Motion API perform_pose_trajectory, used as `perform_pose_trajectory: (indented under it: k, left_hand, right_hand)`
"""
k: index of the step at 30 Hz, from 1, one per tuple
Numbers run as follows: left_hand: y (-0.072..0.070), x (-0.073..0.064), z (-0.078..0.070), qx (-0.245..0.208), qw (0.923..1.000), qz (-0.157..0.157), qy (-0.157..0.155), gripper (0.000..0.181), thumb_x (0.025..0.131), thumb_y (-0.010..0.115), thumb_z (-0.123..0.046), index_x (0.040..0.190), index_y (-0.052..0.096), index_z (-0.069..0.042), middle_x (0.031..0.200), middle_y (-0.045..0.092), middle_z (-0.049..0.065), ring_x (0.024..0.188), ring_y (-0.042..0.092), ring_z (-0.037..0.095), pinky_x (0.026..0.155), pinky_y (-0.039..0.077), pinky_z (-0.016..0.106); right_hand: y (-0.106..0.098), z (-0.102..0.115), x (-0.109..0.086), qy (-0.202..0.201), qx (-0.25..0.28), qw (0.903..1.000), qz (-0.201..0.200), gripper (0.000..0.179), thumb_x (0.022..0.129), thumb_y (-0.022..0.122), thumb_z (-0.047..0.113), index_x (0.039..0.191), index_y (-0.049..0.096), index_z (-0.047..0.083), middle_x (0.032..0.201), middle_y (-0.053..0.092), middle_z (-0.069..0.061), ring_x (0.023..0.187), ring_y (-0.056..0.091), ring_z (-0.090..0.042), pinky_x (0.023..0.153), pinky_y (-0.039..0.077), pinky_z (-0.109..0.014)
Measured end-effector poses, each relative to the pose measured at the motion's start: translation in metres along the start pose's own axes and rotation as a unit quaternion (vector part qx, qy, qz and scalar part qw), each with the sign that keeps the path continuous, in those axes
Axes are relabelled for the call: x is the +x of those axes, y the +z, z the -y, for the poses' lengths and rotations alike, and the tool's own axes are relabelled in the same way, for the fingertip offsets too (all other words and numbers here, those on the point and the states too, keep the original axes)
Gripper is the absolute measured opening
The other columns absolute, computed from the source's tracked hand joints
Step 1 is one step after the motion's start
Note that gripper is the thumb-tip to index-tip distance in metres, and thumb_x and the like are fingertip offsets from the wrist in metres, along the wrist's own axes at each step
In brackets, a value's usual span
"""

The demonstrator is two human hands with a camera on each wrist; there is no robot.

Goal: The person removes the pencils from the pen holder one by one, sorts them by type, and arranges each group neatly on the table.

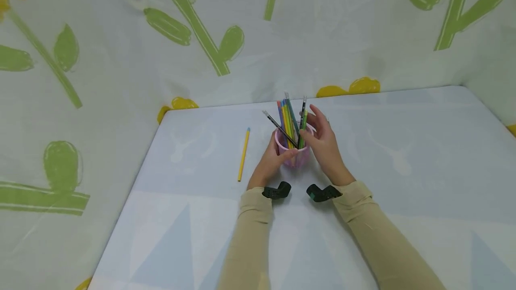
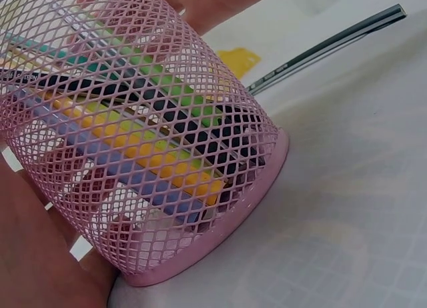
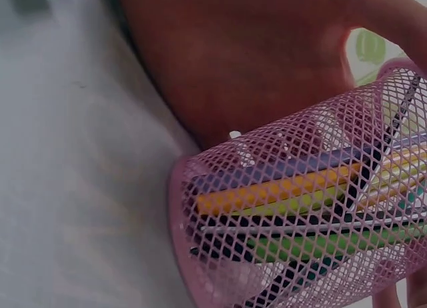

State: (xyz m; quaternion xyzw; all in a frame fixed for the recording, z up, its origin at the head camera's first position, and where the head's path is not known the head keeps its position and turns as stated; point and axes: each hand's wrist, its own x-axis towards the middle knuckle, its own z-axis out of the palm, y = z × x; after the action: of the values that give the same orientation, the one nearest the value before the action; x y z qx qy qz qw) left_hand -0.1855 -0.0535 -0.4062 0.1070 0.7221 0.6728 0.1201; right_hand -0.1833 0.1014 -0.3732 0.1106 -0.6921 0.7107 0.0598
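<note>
A pink mesh pencil holder (image 1: 303,157) stands upright on the table with several pencils in it. Around its left side my left hand (image 1: 269,161) grips it, thumb across the front. My right hand (image 1: 325,146) holds the holder's upper right side, the thumb at the rim by a green pencil (image 1: 302,140) and the fingers reaching behind. A black pencil (image 1: 274,121) leans out to the left. Blue, orange and yellow pencils show through the mesh in both wrist views. In the left wrist view, a dark pencil (image 2: 327,48) is visible beyond the holder.
A yellow pencil (image 1: 243,155) with a blue end lies on the white-and-blue table (image 1: 193,147), left of my left hand. A pale cloth wall (image 1: 322,48) with green leaf prints rises behind the table's far edge.
</note>
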Motion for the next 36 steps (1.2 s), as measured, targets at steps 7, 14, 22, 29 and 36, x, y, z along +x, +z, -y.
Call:
perform_pose_trajectory:
  k: [7,14,22,29,36]
  left_hand:
    - [-0.001,0.000,-0.001,0.014,0.9998,0.000,-0.015,0.069,0.083,0.058,-0.024,0.140,0.019,-0.023,0.134,0.036,-0.005,0.121,0.034,0.008,0.103,0.023,0.031]
    - [-0.001,-0.001,-0.003,0.012,0.9999,0.005,-0.002,0.072,0.082,0.058,-0.023,0.141,0.017,-0.020,0.134,0.038,-0.001,0.119,0.037,0.009,0.102,0.026,0.030]
    - [-0.003,0.006,0.010,0.016,0.9998,-0.003,-0.010,0.072,0.082,0.061,-0.028,0.140,0.018,-0.025,0.134,0.038,-0.005,0.120,0.036,0.007,0.103,0.024,0.030]
    - [-0.002,0.001,0.002,0.020,0.9997,0.000,-0.013,0.073,0.082,0.060,-0.025,0.141,0.018,-0.022,0.134,0.039,-0.003,0.121,0.035,0.009,0.103,0.023,0.031]
    - [-0.005,0.010,0.021,0.025,0.9997,-0.005,-0.006,0.076,0.078,0.063,-0.036,0.139,0.019,-0.031,0.134,0.038,-0.009,0.122,0.033,0.005,0.104,0.021,0.031]
  right_hand:
    - [0.002,-0.003,0.009,0.016,-0.024,0.9992,-0.029,0.054,0.088,0.055,0.011,0.137,0.032,0.016,0.112,0.056,-0.015,0.107,0.049,-0.022,0.098,0.033,-0.039]
    - [-0.004,-0.020,0.017,0.007,-0.053,0.9981,-0.031,0.035,0.090,0.052,0.031,0.122,0.051,0.017,0.104,0.060,-0.005,0.105,0.050,-0.015,0.094,0.038,-0.038]
    - [-0.015,-0.014,0.020,-0.016,-0.073,0.9949,-0.068,0.031,0.088,0.054,0.033,0.108,0.057,0.009,0.108,0.057,-0.002,0.100,0.049,-0.013,0.090,0.038,-0.034]
    - [-0.025,-0.004,0.021,-0.057,-0.030,0.9932,-0.097,0.028,0.087,0.057,0.027,0.105,0.059,0.005,0.104,0.058,-0.004,0.100,0.048,-0.016,0.088,0.037,-0.031]
    - [-0.033,0.003,0.022,-0.086,0.069,0.9874,-0.114,0.028,0.089,0.055,0.018,0.108,0.055,-0.001,0.099,0.056,-0.014,0.089,0.049,-0.024,0.080,0.043,-0.026]
